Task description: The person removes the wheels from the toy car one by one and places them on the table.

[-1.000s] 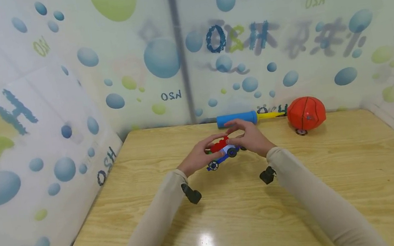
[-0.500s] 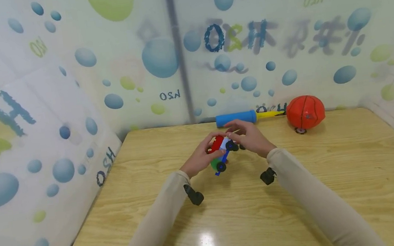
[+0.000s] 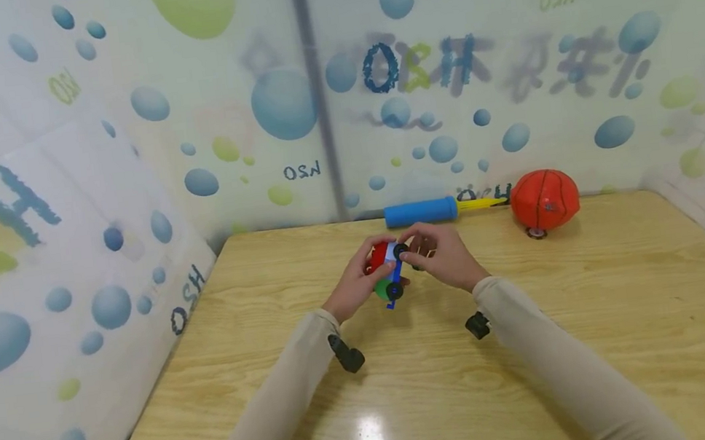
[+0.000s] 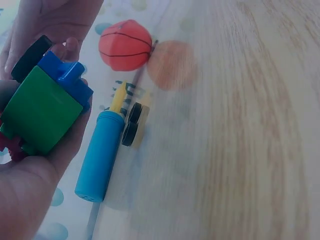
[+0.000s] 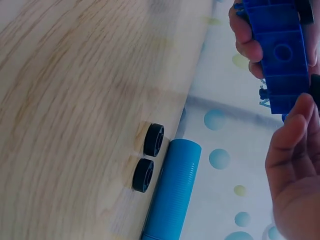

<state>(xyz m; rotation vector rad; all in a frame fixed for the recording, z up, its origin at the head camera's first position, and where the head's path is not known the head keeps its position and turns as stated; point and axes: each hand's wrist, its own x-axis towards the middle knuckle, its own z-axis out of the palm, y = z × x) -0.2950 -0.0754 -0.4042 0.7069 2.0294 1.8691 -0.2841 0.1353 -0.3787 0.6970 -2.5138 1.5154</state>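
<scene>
Left hand (image 3: 360, 283) curls around a toy car (image 3: 388, 272) built of red, green and blue blocks (black wheels attached), holding it above the wooden counter (image 3: 413, 389), while the right hand (image 3: 443, 256) pinches the car's other end with fingertips. Behind them, at the counter's far edge, lies a blue pump (image 3: 420, 211) with two loose black wheels (image 5: 148, 157) just beside it; farther right sits an orange ball (image 3: 544, 199).
</scene>
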